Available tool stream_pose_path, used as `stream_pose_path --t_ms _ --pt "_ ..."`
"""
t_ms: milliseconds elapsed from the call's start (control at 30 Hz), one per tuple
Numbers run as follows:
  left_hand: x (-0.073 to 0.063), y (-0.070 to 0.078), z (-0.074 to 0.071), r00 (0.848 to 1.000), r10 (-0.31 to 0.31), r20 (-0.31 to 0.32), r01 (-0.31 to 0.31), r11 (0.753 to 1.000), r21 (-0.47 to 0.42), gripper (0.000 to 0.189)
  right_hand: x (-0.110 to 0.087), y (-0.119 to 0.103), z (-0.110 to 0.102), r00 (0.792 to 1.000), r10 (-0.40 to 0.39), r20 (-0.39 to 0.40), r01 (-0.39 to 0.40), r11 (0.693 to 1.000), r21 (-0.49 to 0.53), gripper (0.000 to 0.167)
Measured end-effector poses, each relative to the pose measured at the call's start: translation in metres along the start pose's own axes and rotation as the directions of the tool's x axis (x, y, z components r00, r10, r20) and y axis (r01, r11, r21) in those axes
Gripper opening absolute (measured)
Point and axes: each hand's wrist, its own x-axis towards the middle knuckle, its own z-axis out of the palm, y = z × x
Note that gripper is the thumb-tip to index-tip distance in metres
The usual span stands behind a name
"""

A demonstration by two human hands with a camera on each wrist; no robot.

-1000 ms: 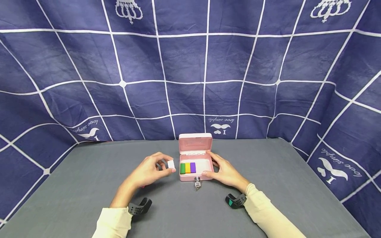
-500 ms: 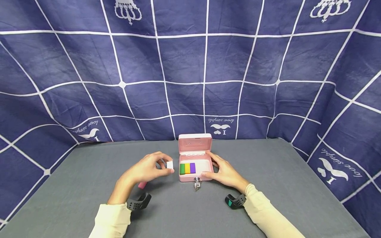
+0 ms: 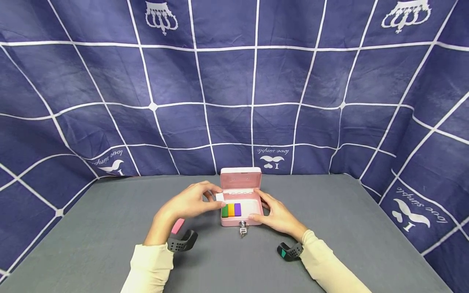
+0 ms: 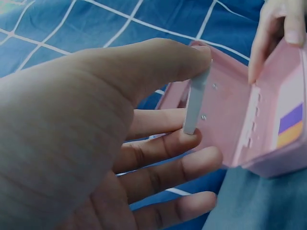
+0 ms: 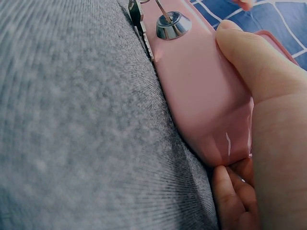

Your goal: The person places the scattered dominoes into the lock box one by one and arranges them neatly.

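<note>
Left hand (image 3: 196, 200) has shifted rightward, its grip pinching a white block (image 3: 219, 197) by the left edge of the open pink box (image 3: 231, 222), lower centre of the frame; the right hand (image 3: 276, 214) holds that box's right side.

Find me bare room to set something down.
Bare tabletop lies right of the right hand and between the black wrist straps. Inside the pink box, there's room right of the purple block. It's crowded at the box's left end, by the left hand and white block.
</note>
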Motion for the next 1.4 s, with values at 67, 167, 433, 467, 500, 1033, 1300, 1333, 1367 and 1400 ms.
stream_pose_path --t_ms 67,167,433,467,500,1033,1300,1333,1367,1400 --pt "0.002 0.003 0.002 1.0 0.008 -0.012 -0.008 1.0 0.001 0.038 -0.001 0.001 0.001 1.0 -0.001 0.006 0.001 1.0 0.012 0.092" --pt "0.005 0.006 0.003 0.999 0.047 -0.024 -0.047 0.999 0.003 0.035 -0.001 0.001 0.001 1.0 -0.024 0.009 0.023 0.999 0.028 0.092" --pt "0.014 0.012 0.007 0.994 0.104 -0.038 -0.103 0.994 0.024 0.027 0.0 0.0 0.001 1.0 -0.01 -0.003 0.01 1.0 0.023 0.091" --pt "0.015 0.013 0.007 0.994 0.106 -0.041 -0.105 0.994 0.031 0.027 0.0 0.0 0.001 1.0 -0.007 -0.003 0.007 1.0 0.024 0.091" --pt "0.016 0.014 0.008 0.993 0.109 -0.042 -0.107 0.994 0.038 0.028 0.0 0.0 0.001 1.0 0.004 -0.002 -0.004 1.0 0.025 0.091" --pt "0.032 0.043 0.012 0.988 0.151 -0.032 -0.149 0.988 0.046 0.033 0.0 0.001 0.0 1.0 0.003 0.012 -0.003 1.0 0.024 0.092" --pt "0.032 0.045 0.017 0.992 0.114 -0.052 -0.112 0.993 0.039 0.033 0.0 0.0 -0.001 1.0 0.01 0.015 -0.01 1.0 0.016 0.092" --pt "0.031 0.046 0.018 0.992 0.116 -0.054 -0.114 0.993 0.036 0.034 0.0 0.0 -0.001 1.0 0.002 0.013 -0.002 1.0 0.014 0.092" --pt "0.031 0.047 0.019 0.992 0.116 -0.054 -0.114 0.993 0.029 0.034 0.0 -0.001 -0.002 1.0 -0.005 0.011 0.005 1.0 0.011 0.091" --pt "0.031 0.047 0.021 0.992 0.117 -0.055 -0.116 0.993 0.022 0.034 0.0 -0.001 -0.002 1.0 -0.013 0.011 0.013 1.0 0.01 0.091"
